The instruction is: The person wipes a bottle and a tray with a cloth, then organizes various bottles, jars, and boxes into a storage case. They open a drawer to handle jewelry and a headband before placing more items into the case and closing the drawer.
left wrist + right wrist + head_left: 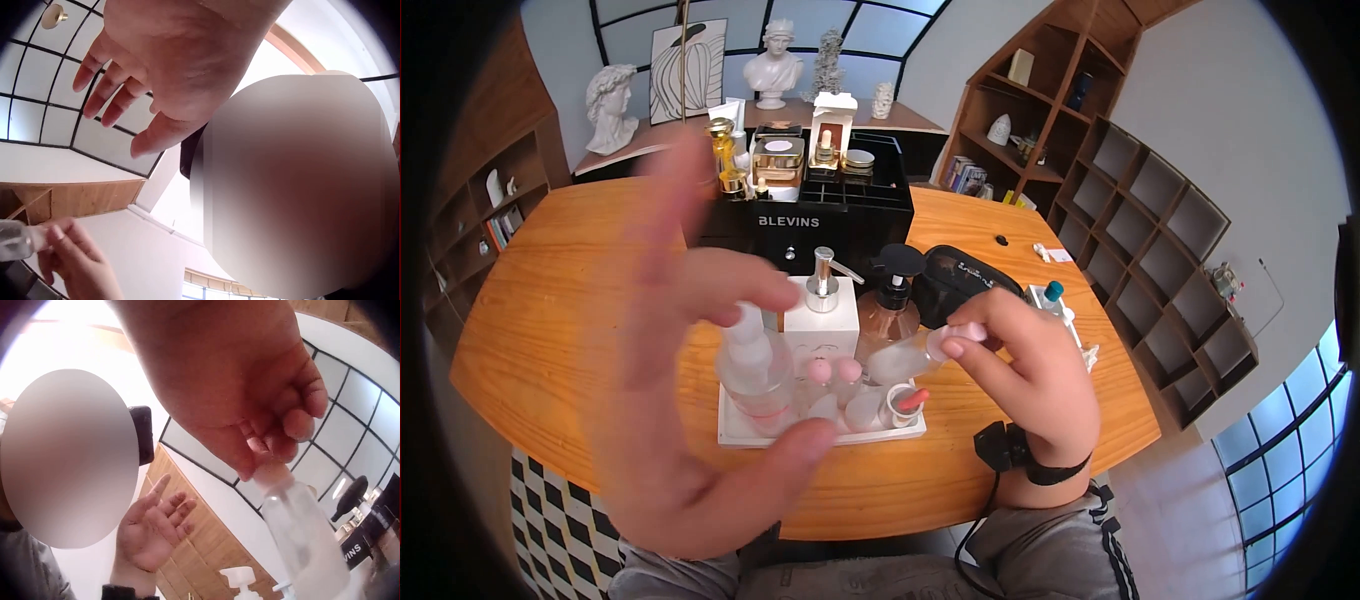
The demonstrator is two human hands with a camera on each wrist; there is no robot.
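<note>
The right hand (1025, 370) pinches the pink cap of a small clear bottle (897, 360), tilted over the right part of a white tray (740, 438). In the right wrist view the fingers of this hand (250, 394) grip the cap above the clear bottle (306, 544). Raised in front of the tray, the left hand (660, 400) is blurred, its fingers and thumb apart and holding nothing. The left wrist view shows that hand (175, 69) with relaxed, spread fingers. On the tray stand a larger clear pump bottle (755, 375), a white dispenser (822, 330) and small pink-topped bottles (820, 372).
Behind the tray stands a black organizer (850, 222) with cosmetics. A black pouch (965, 280) lies right of the brown pump bottle (885, 322). Farther right, a teal-capped bottle (1052, 293) stands on the wooden table (550, 330). A small jar (900, 408) holds a red item.
</note>
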